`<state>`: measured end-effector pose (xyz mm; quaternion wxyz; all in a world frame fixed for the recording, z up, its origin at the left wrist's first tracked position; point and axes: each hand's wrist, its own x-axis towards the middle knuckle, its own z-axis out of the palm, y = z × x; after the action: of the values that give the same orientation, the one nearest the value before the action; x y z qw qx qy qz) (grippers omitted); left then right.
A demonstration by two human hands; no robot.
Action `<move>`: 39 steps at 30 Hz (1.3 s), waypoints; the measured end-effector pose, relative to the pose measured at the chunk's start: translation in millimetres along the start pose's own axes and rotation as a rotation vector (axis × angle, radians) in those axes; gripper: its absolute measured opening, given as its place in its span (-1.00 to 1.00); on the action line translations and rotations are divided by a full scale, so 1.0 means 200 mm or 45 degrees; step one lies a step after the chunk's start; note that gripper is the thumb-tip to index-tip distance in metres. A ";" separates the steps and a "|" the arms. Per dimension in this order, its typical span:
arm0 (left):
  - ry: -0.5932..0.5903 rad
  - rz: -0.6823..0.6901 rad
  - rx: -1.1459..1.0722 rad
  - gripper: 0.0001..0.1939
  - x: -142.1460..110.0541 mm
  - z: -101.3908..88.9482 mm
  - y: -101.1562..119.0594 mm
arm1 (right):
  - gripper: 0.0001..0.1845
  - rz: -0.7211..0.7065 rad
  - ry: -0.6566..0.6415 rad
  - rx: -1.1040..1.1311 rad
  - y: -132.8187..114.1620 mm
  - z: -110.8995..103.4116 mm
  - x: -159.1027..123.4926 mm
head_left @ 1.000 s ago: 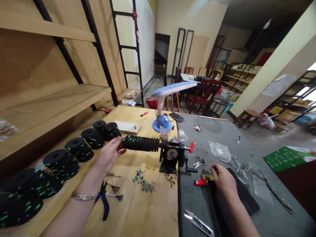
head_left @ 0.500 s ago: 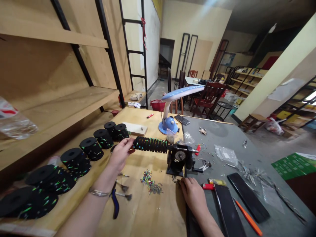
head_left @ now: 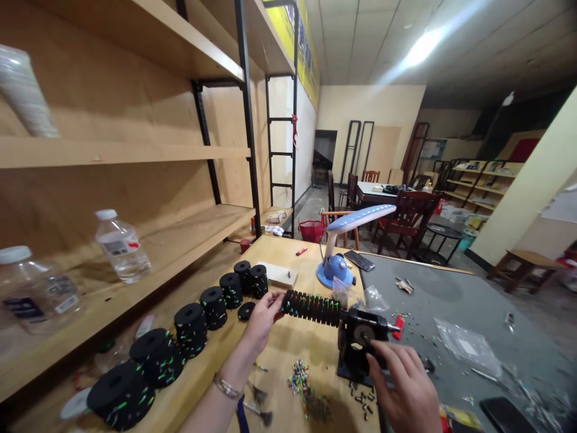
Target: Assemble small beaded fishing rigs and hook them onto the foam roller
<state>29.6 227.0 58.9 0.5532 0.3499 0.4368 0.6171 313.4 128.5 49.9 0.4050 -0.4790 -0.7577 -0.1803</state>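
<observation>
My left hand [head_left: 264, 316] is closed around the outer left end of a row of black foam discs [head_left: 311, 307], flecked with green and orange. The row lies level on the shaft of a small black hand-crank winder [head_left: 360, 343]. My right hand [head_left: 406, 379] is at the winder's front, thumb and forefinger bent close together beside its round dial; whatever is between them is too small to make out. Below the winder lie small metal pieces [head_left: 363, 400]. A pile of coloured beads [head_left: 299, 376] sits left of them, with blurred dark bits beside it.
Stacks of black foam spools [head_left: 192, 328] line the table's left side. A blue desk lamp [head_left: 333, 267] stands behind the winder, near a phone [head_left: 359, 260]. Plastic bags [head_left: 469, 346] and a red lighter [head_left: 399, 325] lie right. Water bottles [head_left: 121, 246] stand on the shelf.
My right hand has risen from the small metal pieces on the table to the winder's dial. My left hand still holds the discs' end. The view has tilted up and turned left.
</observation>
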 end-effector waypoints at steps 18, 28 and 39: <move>-0.241 0.094 -0.031 -0.56 0.06 -0.09 -0.04 | -0.37 -0.101 -0.815 -0.200 -0.25 0.36 0.61; -0.191 0.119 -0.023 -0.60 0.07 -0.06 -0.07 | -0.41 -0.094 -0.875 -0.164 -0.24 0.34 0.64; -0.134 0.148 -0.027 -0.59 0.05 -0.04 -0.09 | -0.50 -0.083 -0.868 -0.145 -0.24 0.34 0.64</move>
<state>27.8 235.5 39.6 0.5423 0.4008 0.3796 0.6334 214.5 224.9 115.9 0.0951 -0.5092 -0.8529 -0.0648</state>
